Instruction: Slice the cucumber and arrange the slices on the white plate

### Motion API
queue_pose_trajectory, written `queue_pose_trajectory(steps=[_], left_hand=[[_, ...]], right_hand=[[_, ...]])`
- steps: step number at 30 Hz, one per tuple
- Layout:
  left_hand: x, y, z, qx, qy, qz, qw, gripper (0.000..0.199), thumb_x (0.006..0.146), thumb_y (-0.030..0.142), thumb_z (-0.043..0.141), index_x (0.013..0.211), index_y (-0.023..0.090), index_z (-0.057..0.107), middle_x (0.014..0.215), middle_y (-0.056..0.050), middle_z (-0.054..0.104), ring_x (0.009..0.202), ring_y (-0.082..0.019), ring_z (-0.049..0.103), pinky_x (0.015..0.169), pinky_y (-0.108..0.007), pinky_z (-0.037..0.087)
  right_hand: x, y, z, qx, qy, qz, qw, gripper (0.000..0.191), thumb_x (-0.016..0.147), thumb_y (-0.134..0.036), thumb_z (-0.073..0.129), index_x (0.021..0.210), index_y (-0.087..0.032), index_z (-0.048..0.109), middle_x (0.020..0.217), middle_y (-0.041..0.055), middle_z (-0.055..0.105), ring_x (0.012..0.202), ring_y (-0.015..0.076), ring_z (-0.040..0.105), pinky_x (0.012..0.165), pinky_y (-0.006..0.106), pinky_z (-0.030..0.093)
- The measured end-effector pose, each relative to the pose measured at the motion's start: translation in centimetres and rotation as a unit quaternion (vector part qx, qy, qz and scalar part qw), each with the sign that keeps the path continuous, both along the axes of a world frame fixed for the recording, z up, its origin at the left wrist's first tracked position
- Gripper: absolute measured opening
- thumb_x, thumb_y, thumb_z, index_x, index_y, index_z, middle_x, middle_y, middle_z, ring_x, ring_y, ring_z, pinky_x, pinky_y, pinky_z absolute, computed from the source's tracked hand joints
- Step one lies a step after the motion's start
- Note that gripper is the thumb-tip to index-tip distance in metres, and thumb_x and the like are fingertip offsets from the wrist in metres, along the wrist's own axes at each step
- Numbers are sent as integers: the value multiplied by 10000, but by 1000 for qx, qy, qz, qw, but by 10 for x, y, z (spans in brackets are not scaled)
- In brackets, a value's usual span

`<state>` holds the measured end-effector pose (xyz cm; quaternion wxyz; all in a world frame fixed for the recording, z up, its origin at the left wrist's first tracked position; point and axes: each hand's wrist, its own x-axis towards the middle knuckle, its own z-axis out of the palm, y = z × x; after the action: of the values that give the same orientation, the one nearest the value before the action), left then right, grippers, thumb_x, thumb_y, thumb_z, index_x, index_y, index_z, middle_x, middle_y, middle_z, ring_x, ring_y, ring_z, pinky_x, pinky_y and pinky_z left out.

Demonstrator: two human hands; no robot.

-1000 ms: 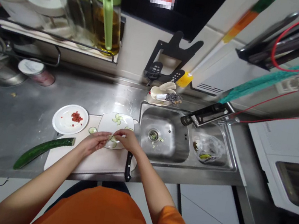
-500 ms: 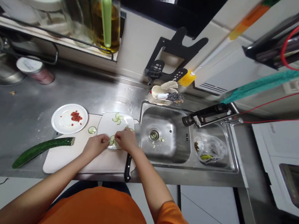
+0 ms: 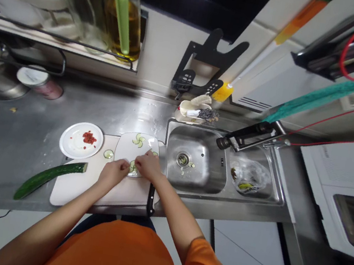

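White plate (image 3: 124, 145), head view: curved cucumber slices (image 3: 132, 167) lie at its near edge, between the left hand (image 3: 113, 172) and the right hand (image 3: 148, 165), seemingly closer to the right. Both hands' fingers curl inward; whether the tips are closed or pinch a slice, I cannot tell. A whole cucumber (image 3: 51, 174) lies left, its long axis slanting from near left to its cut end, far right.

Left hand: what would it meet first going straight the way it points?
Likely the cucumber slices on the square plate, then the right hand just beyond; how high the left hand sits above them is unclear.
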<state>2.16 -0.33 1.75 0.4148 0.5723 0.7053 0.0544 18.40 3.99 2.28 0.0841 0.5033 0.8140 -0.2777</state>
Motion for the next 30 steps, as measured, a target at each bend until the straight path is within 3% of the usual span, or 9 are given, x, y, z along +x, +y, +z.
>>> queue_pose_trajectory(steps=[10,18,30], left_hand=[[3,-2,-7,20,45,-29,998,151,762,324,541,821,245,655,759,15,683,709,-147,600,648,-231,383],[2,-5,-14,74,65,-67,993,208,789,326,521,870,234,689,902,-53,644,887,-184,601,775,-253,430],[1,-4,-6,72,53,-119,989,235,807,293,466,830,231,692,894,-50,646,850,-174,596,765,-253,417]], right_hand=[[-2,-4,0,18,-14,6,1000,255,915,-260,405,918,-227,658,980,67,663,1037,246,415,813,380,294],[-1,-9,-4,50,-15,8,999,257,923,-282,410,937,-221,659,1005,85,640,1049,253,397,805,379,303],[0,-15,-6,47,-7,-5,999,247,926,-278,411,927,-227,653,986,78,638,1046,243,397,798,363,302]])
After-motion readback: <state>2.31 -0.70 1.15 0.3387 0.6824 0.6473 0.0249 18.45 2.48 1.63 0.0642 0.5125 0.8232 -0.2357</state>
